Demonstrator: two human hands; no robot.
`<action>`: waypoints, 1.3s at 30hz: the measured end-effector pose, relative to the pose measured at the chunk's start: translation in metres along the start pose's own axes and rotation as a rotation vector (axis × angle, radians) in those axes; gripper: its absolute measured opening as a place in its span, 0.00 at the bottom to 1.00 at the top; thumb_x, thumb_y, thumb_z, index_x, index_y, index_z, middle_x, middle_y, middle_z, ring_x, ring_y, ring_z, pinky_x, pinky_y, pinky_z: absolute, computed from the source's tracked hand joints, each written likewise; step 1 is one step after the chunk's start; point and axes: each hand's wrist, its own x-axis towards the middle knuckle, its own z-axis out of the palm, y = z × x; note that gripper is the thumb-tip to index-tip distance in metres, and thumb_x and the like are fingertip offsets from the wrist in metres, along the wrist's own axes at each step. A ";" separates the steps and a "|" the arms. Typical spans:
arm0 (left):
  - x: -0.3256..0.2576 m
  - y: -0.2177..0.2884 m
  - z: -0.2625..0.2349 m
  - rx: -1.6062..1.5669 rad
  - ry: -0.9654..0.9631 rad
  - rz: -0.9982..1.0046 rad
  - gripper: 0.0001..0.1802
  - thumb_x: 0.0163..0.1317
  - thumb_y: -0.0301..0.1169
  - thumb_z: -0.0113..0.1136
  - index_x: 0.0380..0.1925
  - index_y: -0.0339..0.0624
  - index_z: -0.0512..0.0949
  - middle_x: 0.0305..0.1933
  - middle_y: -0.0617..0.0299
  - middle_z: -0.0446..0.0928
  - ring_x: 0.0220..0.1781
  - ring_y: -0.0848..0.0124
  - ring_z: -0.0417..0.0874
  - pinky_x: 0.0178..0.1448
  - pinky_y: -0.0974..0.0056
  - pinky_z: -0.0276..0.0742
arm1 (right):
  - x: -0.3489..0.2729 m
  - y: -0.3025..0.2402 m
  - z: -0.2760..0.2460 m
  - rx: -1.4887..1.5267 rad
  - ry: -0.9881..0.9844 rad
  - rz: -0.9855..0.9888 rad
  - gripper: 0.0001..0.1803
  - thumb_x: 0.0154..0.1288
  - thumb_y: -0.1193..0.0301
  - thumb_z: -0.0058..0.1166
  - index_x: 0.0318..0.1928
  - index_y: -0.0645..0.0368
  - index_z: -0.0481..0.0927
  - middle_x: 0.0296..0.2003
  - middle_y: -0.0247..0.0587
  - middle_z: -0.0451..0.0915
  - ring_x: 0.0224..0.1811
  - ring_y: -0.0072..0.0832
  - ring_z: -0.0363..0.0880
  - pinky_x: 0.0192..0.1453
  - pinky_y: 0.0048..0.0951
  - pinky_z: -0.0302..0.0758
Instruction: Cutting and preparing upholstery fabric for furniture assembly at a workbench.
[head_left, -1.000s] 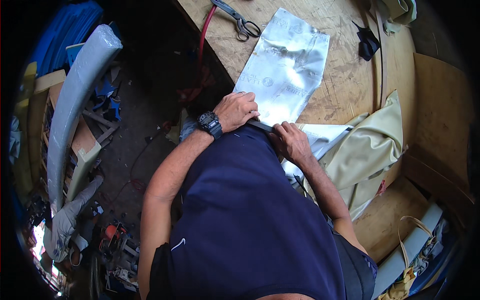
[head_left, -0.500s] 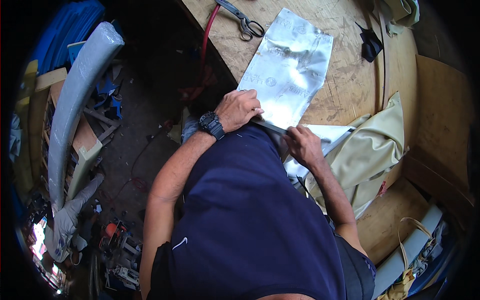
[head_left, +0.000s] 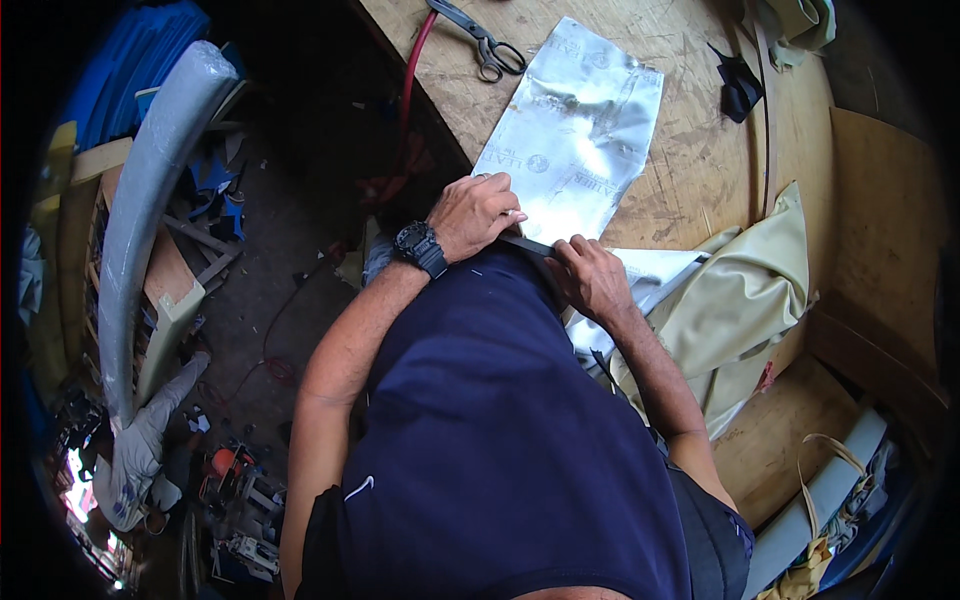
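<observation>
A silvery-white printed sheet (head_left: 580,130) of covering material lies on the wooden table, its near end at the edge by my body. My left hand (head_left: 475,215), with a black watch on the wrist, is closed at the sheet's near left corner, fingers curled. From beneath its fingertips a narrow dark strip (head_left: 530,245) runs along the near edge to my right hand (head_left: 592,275), which pinches it between thumb and fingers. The strip's ends are hidden by the hands. Beside my right hand lies a piece of pale olive leather-like material (head_left: 740,290) with a white backing.
Black-handled scissors (head_left: 488,45) and a red hose (head_left: 412,85) lie at the table's far left. A black scrap (head_left: 738,88) rests farther right. On my left stands a long curved grey wrapped piece (head_left: 150,220), near offcuts and tools on the floor.
My right hand has shifted left and slightly away from me, closer to my left hand, so less of the dark strip shows between them. My left hand has barely moved.
</observation>
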 end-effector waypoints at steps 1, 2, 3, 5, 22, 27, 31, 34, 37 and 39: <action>0.000 0.000 0.000 0.001 0.002 -0.003 0.11 0.67 0.37 0.70 0.33 0.42 0.85 0.35 0.59 0.77 0.40 0.57 0.84 0.46 0.52 0.80 | 0.001 0.000 0.000 0.001 -0.001 -0.003 0.11 0.75 0.62 0.61 0.46 0.55 0.79 0.35 0.43 0.78 0.38 0.42 0.83 0.40 0.45 0.81; 0.000 0.000 0.000 0.002 0.014 0.011 0.11 0.67 0.37 0.70 0.33 0.42 0.85 0.35 0.59 0.77 0.40 0.57 0.84 0.46 0.53 0.79 | 0.002 -0.001 0.001 0.011 0.000 -0.002 0.11 0.76 0.62 0.61 0.46 0.55 0.79 0.35 0.43 0.78 0.37 0.42 0.83 0.40 0.45 0.81; 0.000 0.000 0.000 0.003 0.027 0.026 0.11 0.67 0.37 0.70 0.33 0.42 0.85 0.35 0.59 0.77 0.40 0.58 0.84 0.46 0.53 0.79 | 0.002 -0.001 0.002 0.021 0.001 0.001 0.11 0.76 0.61 0.61 0.46 0.55 0.79 0.35 0.43 0.77 0.37 0.43 0.83 0.40 0.45 0.81; 0.000 0.001 -0.001 0.017 0.000 0.001 0.11 0.68 0.38 0.70 0.33 0.43 0.85 0.36 0.60 0.78 0.41 0.58 0.84 0.48 0.53 0.80 | 0.004 0.000 0.004 0.017 0.001 0.001 0.11 0.76 0.61 0.61 0.46 0.55 0.80 0.35 0.43 0.77 0.38 0.43 0.83 0.40 0.45 0.81; 0.012 0.002 -0.024 0.006 0.133 -0.127 0.11 0.67 0.39 0.71 0.33 0.43 0.85 0.37 0.58 0.79 0.40 0.54 0.86 0.47 0.50 0.82 | -0.012 0.017 -0.031 0.072 0.010 -0.042 0.11 0.73 0.62 0.63 0.45 0.55 0.80 0.35 0.43 0.79 0.40 0.44 0.84 0.41 0.45 0.82; 0.011 0.005 -0.024 0.033 0.117 -0.125 0.12 0.67 0.39 0.70 0.33 0.42 0.85 0.38 0.57 0.79 0.40 0.54 0.86 0.47 0.50 0.82 | 0.008 0.009 -0.014 0.026 -0.036 -0.039 0.12 0.75 0.61 0.61 0.44 0.55 0.79 0.35 0.45 0.78 0.38 0.44 0.83 0.41 0.46 0.81; 0.009 0.004 -0.021 0.029 0.140 -0.115 0.12 0.67 0.39 0.70 0.33 0.42 0.85 0.37 0.57 0.79 0.39 0.54 0.85 0.47 0.50 0.82 | 0.014 0.011 -0.008 0.033 -0.005 -0.059 0.12 0.75 0.61 0.61 0.45 0.56 0.79 0.35 0.44 0.78 0.39 0.44 0.84 0.41 0.46 0.82; 0.012 0.006 -0.020 0.021 0.138 -0.101 0.12 0.67 0.39 0.70 0.33 0.42 0.85 0.38 0.57 0.79 0.39 0.54 0.85 0.47 0.50 0.82 | 0.013 0.012 -0.006 0.038 -0.003 -0.054 0.12 0.75 0.60 0.61 0.44 0.56 0.79 0.35 0.45 0.78 0.39 0.45 0.84 0.41 0.46 0.82; 0.017 0.004 -0.019 0.023 0.142 -0.077 0.12 0.67 0.38 0.71 0.33 0.42 0.85 0.37 0.57 0.78 0.40 0.55 0.85 0.45 0.51 0.81 | 0.012 0.014 -0.010 0.052 0.002 -0.016 0.12 0.75 0.61 0.62 0.43 0.56 0.79 0.35 0.45 0.79 0.38 0.45 0.84 0.41 0.46 0.82; 0.020 0.000 -0.023 0.040 0.151 -0.071 0.12 0.67 0.38 0.72 0.33 0.41 0.85 0.36 0.57 0.77 0.40 0.56 0.84 0.44 0.52 0.80 | 0.012 0.018 -0.013 0.067 -0.006 0.009 0.12 0.74 0.62 0.63 0.43 0.56 0.79 0.36 0.46 0.80 0.38 0.46 0.84 0.41 0.46 0.82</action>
